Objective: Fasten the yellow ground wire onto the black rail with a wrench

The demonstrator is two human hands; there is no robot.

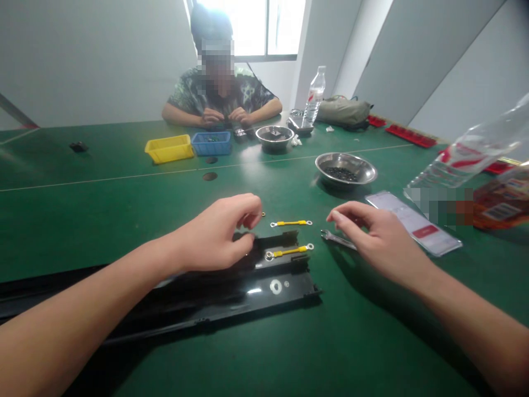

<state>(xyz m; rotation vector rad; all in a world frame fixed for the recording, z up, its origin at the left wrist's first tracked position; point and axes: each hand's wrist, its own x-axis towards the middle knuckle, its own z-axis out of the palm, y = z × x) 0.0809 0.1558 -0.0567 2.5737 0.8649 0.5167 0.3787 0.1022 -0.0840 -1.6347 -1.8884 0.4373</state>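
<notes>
Left hand (221, 234) over the long black panels (237, 298), near their right ends; fingers curled, thumb apart from them, a gap showing between; right hand (376, 229) low over the green table (256, 358), forefinger arched, thumb tip close to it, though from this angle I cannot tell whether the two meet; open-ended wrench (339, 240) on the table, jaw end out, handle running in under the right hand; nearer yellow lead (291, 252) on a panel, between the hands, a ring terminal at each end; farther yellow lead (291, 223) on the table just beyond the panels; phone (430, 229) beside the right hand; steel bowl (363, 168) of small dark parts beyond; co-worker (223, 91) across the table, both hands together.
</notes>
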